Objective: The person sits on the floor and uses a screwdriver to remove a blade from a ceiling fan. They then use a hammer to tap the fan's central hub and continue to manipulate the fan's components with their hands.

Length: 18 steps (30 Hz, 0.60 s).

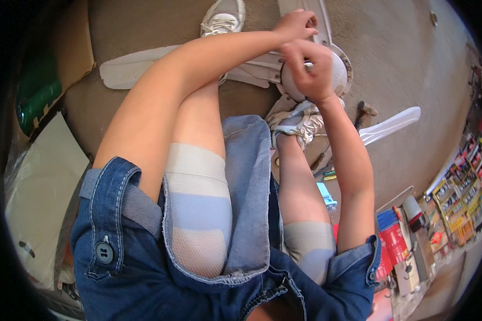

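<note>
While white fan hub (338, 75) sat on floor (391, 69) near our right shoe (300, 122), right hand (310, 68) curled over it, left hand (296, 24) beside upper blade (305, 4); whether either grip clasped anything, we couldn't tell. Hub-and-blade work underway, we judged; next move called for steady touch.

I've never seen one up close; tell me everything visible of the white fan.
The fan lies on the floor, its rounded white hub perhaps painted metal, with long, pale blades spreading around it. The right hand covers part of the hub, the left hand is by a blade; contact is unclear.
</note>
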{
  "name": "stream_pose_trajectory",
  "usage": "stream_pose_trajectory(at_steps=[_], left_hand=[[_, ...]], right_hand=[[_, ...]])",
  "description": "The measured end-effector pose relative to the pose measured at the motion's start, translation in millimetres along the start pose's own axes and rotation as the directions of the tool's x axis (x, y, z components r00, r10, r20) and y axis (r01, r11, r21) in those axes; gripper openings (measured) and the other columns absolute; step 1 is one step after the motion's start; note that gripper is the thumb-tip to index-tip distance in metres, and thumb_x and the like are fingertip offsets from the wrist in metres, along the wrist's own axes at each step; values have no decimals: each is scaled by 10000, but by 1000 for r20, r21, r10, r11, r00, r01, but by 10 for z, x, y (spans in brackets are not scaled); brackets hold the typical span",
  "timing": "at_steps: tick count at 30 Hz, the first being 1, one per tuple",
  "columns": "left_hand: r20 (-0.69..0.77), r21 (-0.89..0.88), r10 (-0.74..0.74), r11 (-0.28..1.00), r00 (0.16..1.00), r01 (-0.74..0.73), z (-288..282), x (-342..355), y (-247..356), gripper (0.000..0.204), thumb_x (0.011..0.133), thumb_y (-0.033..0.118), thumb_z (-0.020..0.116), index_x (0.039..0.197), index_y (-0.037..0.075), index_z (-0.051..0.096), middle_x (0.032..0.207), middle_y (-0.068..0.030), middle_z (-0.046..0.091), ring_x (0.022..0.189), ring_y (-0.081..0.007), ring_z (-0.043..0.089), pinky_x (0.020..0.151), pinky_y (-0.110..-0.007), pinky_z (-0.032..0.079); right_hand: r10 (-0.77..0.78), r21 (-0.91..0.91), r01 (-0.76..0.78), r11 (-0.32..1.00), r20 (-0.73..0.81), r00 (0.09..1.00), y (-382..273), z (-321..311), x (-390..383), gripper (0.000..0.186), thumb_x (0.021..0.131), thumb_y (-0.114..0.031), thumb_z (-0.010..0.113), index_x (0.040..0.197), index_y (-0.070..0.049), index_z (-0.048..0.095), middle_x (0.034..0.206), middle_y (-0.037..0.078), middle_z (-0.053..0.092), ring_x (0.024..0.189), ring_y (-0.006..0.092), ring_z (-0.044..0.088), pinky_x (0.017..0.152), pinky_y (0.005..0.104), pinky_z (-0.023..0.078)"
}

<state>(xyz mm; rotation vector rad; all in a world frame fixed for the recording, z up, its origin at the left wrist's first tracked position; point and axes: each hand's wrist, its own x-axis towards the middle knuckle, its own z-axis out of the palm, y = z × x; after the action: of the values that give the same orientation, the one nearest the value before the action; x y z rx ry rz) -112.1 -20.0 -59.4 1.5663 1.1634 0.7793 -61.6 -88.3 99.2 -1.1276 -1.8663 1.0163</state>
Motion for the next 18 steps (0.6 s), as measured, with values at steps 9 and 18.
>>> stream_pose_trajectory(at_steps=[9, 18], left_hand=[[-33, 155, 70, 986, 997, -64, -142, -50, 141, 162, 759, 186, 664, 863, 83, 593, 905, -126, 566, 845, -325, 568, 728, -418, 461], [8, 215, 77, 974, 997, -77, -211, -17, 214, 83, 802, 139, 597, 849, 75, 573, 925, -140, 550, 858, -346, 566, 725, -426, 464]], right_hand=[[-57, -93, 48, 994, -91, 994, -65, 126, -223, 244, 804, -141, 676, 678, -32, 497, 658, 86, 493, 588, 247, 478, 513, 337, 388], [154, 133, -119, 984, -293, 944, -24, 14, -160, 356, 863, -217, 608, 598, -19, 476, 499, 21, 386, 454, 117, 333, 449, 269, 311]])
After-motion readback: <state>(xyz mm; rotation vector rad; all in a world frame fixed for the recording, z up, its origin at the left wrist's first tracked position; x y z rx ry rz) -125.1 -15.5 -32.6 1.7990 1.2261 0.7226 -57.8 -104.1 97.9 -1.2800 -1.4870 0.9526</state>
